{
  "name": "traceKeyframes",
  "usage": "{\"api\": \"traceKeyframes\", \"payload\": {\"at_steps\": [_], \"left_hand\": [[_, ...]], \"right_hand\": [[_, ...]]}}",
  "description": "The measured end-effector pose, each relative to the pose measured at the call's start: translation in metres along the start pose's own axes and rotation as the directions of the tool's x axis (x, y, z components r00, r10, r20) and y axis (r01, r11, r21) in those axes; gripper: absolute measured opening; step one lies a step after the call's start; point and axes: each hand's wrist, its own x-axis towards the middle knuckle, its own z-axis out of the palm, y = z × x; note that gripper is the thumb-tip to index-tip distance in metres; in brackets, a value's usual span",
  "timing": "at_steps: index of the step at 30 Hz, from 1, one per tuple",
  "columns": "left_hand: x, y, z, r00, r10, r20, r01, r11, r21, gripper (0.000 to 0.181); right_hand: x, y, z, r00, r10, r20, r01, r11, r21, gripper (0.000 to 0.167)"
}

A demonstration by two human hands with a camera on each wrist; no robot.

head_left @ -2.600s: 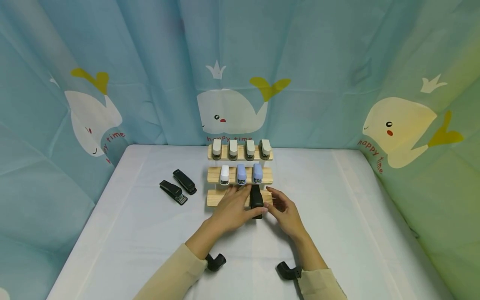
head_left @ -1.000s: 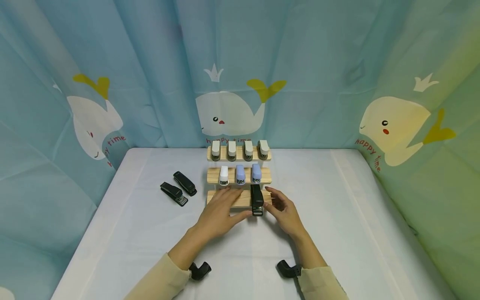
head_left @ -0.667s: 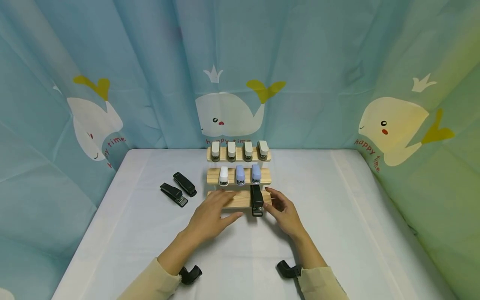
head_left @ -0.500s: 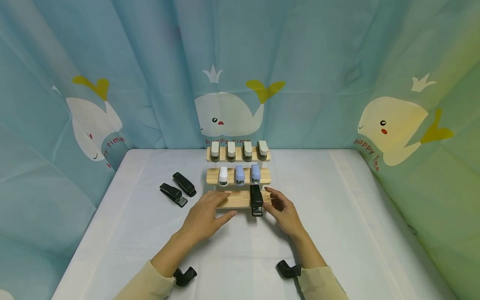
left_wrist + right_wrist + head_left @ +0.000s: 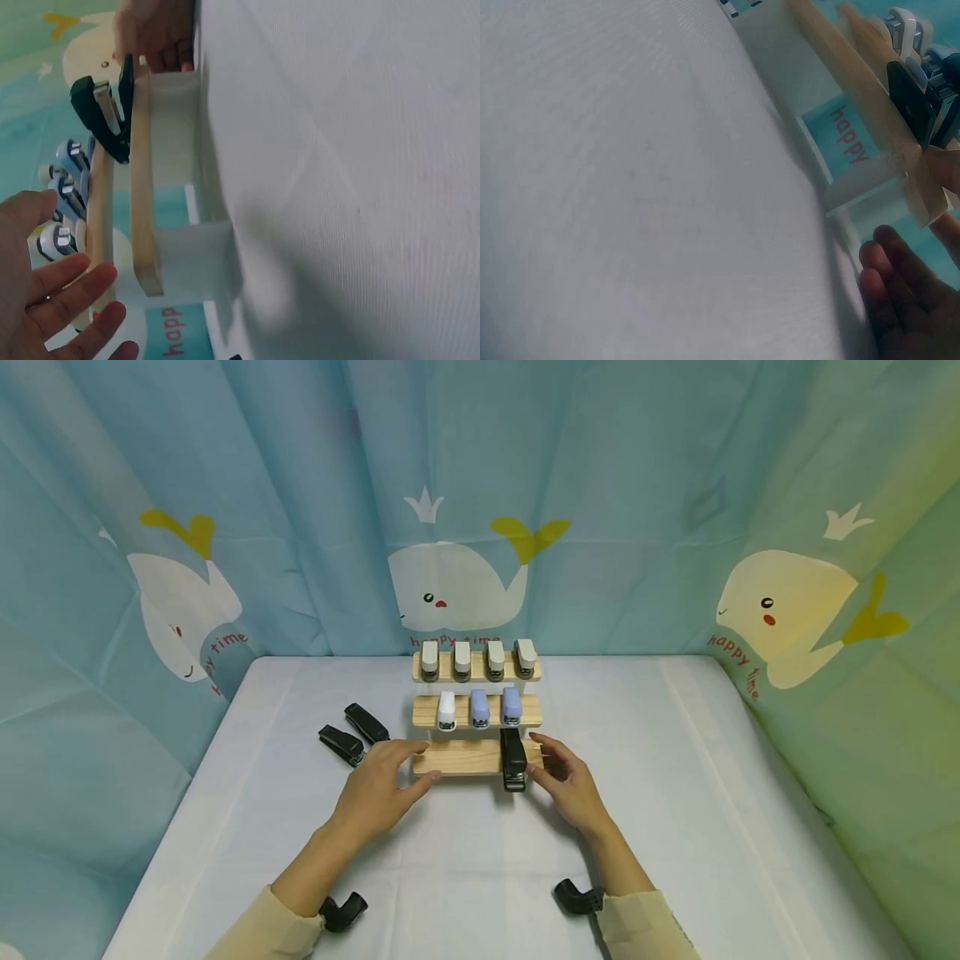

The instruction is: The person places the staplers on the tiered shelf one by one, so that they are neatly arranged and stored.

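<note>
A tiered rack with wooden shelves (image 5: 459,760) stands at the middle of the table, with a black stapler (image 5: 513,762) on the right part of its lowest shelf. My right hand (image 5: 573,785) holds that shelf's right end, thumb close beside the stapler; in the right wrist view some fingers (image 5: 900,277) spread below the shelf. At the shelf's left end is my left hand (image 5: 378,789), fingers loosely spread with nothing in them. Behind it lie two more black staplers, a nearer one (image 5: 341,744) partly hidden by the hand and a farther one (image 5: 367,722).
Small staplers fill the upper tiers: a white one (image 5: 447,711) and two lilac ones, such as this lilac stapler (image 5: 480,708), in the middle; several pale ones, such as this grey-white stapler (image 5: 462,661), on top. A whale-print curtain (image 5: 637,510) hangs behind the white table (image 5: 660,760).
My left hand has let go of the black stapler on the lowest shelf and moved left toward the loose staplers. The right hand has stayed at the shelf's right end.
</note>
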Motion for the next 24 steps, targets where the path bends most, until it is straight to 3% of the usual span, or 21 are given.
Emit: {"api": "traceKeyframes", "payload": {"at_steps": [8,24], "left_hand": [[0.001,-0.011,-0.009,0.999,-0.039,0.013,0.039,0.999,0.007,0.049],[0.012,-0.052,-0.033,0.988,-0.152,0.008,0.151,0.986,0.069,0.062]], "right_hand": [[-0.001,0.000,0.000,1.000,-0.002,0.003,0.002,1.000,0.000,0.054],[-0.001,0.002,-0.001,1.000,0.010,0.009,-0.010,1.000,-0.012,0.054]]}}
